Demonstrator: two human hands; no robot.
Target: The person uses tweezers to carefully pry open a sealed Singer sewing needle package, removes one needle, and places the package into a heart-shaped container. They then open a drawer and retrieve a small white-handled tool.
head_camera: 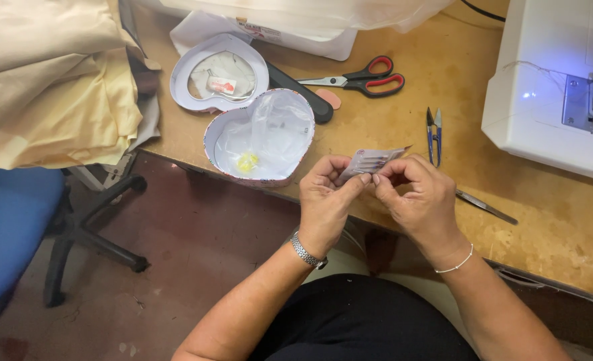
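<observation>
Both my hands meet at the front edge of the wooden table (pixel 544 220), pinching a small flat packet of sewing needles (pixel 371 160). My left hand (pixel 326 200) grips the packet's near end between thumb and fingers. My right hand (pixel 420 197) holds its other side with fingertips pressed on it. A metal watch band is on my left wrist and a thin bracelet on my right.
A heart-shaped tin (pixel 259 137) with a plastic bag inside sits left of my hands, its lid (pixel 217 73) behind it. Red-handled scissors (pixel 363 80), thread snips (pixel 434 134) and tweezers (pixel 487 206) lie on the table. A white sewing machine (pixel 544 87) stands at right; cream fabric (pixel 49 80) and a blue chair (pixel 9 227) at left.
</observation>
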